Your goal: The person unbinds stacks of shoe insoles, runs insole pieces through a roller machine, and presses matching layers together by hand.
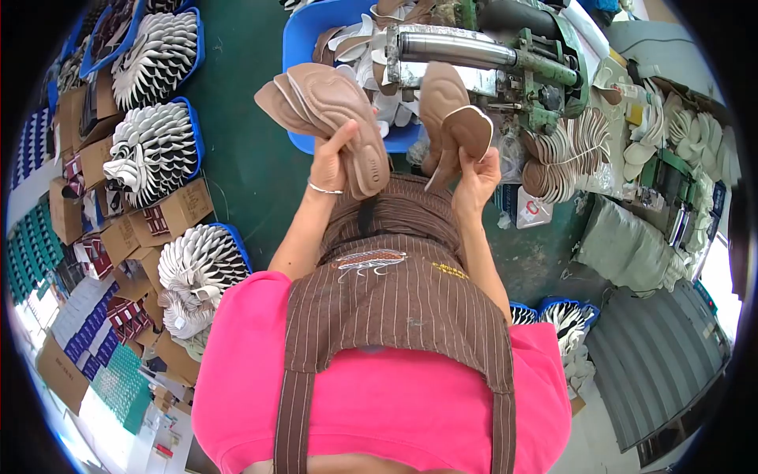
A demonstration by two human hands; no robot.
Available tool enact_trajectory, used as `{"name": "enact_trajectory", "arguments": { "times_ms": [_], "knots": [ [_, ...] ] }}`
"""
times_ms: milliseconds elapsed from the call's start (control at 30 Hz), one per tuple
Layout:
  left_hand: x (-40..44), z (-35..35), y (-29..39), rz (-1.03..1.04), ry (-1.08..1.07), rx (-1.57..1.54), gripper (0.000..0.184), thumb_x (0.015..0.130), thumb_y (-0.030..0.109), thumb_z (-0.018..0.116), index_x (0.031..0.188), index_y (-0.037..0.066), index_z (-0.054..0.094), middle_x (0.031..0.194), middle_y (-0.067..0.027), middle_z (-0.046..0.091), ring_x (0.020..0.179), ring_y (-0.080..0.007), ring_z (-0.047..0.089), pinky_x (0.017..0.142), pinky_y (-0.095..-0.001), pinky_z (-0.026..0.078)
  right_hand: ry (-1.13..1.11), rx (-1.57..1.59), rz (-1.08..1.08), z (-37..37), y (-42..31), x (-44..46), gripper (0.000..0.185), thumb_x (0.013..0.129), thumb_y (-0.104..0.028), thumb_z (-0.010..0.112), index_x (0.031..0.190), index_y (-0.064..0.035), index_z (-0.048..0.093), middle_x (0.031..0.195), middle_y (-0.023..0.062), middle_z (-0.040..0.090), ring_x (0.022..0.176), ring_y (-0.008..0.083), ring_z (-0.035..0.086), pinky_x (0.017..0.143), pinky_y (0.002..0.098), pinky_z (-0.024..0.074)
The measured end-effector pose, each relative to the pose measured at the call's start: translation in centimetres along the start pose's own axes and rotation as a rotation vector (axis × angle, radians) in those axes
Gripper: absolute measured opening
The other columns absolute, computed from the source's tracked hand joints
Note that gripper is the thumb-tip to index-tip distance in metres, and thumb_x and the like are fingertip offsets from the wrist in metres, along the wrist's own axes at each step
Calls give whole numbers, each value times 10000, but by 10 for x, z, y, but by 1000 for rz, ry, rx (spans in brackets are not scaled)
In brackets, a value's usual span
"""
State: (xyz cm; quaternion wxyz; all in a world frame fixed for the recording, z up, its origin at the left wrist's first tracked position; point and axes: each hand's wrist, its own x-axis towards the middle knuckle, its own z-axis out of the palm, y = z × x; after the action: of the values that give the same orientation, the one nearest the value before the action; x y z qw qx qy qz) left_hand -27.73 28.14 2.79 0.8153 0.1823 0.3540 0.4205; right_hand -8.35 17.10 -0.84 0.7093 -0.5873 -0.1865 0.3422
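Observation:
A fanned stack of tan insoles (335, 107) is in my left hand (330, 162), the thumb lying over the top one and a bracelet on the wrist. My right hand (477, 180) pinches a brown insole with a white edge (469, 133) at its lower end. Just behind that piece, another tan insole (442, 96) stands close to the machine, partly covered. Both hands are in front of the striped apron (395, 292). Beyond them is a green machine with a shiny metal roller (458, 49).
A blue bin (298, 47) of insoles stands behind the machine. Stacked insoles (564, 158) lie to the right. Blue baskets of insoles (154, 154) and cardboard boxes (185, 207) line the left. A grey corrugated sheet (655, 355) is at the lower right.

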Motion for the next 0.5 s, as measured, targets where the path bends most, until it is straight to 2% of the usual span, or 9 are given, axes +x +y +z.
{"name": "enact_trajectory", "arguments": {
  "times_ms": [33,100,133,200,233,333,367,467,500],
  "knots": [
    [1,-2,5,-22,-39,-72,486,841,79,587,1275,-37,401,1188,-193,548,1093,-311,547,953,-428,456,53,-67,17,-5,13,5,124,835,50,622,894,-37,556,954,30,634,875,88,553,805,244,432],
    [0,-7,10,-76,-133,-191,485,831,40,539,1282,-46,383,1211,-177,532,1124,-294,529,981,-433,429,42,-279,-79,-7,27,38,103,837,38,624,896,-25,567,910,18,632,837,77,551,776,229,426],
    [0,-9,9,-63,-103,-114,492,830,36,542,1288,-39,380,1217,-168,528,1130,-284,527,988,-425,424,34,-383,-125,1,25,49,94,838,32,625,897,-19,573,888,13,631,817,72,550,761,221,423],
    [-2,-14,6,-41,-40,39,506,826,28,548,1299,-27,374,1228,-150,522,1142,-266,523,1002,-410,413,-57,-18,47,24,-1,68,115,833,14,647,933,15,590,913,41,646,857,87,578,779,230,449],
    [-4,-11,6,-41,-56,22,509,815,10,560,1294,-9,393,1218,-119,530,1149,-238,521,1017,-390,400,-126,62,48,28,-10,70,162,826,8,654,980,24,606,960,61,659,880,90,589,781,233,456],
    [-8,-7,4,-32,-76,90,509,808,6,577,1287,1,406,1217,-114,530,1153,-236,516,1012,-386,404,-92,-118,226,23,-24,37,201,825,-8,659,1017,31,614,949,62,660,860,95,597,783,237,462],
    [-9,-4,4,-37,-74,111,505,803,13,598,1276,2,421,1206,-104,540,1130,-228,534,995,-374,421,-48,-50,293,23,-15,28,218,834,-34,657,1032,46,614,924,63,661,835,98,597,766,234,464],
    [-10,-2,-1,-68,-62,132,487,781,18,650,1234,6,472,1141,-82,581,1060,-181,571,927,-319,460,-15,-205,343,14,4,53,199,846,-56,653,999,66,617,907,68,663,814,94,593,730,228,471],
    [-10,-1,-2,-92,-70,143,477,767,22,674,1209,4,495,1125,-77,593,1049,-164,575,908,-310,467,-22,-183,299,23,5,66,191,863,-91,643,968,67,631,886,64,665,780,85,588,688,214,471]
  ]
}}
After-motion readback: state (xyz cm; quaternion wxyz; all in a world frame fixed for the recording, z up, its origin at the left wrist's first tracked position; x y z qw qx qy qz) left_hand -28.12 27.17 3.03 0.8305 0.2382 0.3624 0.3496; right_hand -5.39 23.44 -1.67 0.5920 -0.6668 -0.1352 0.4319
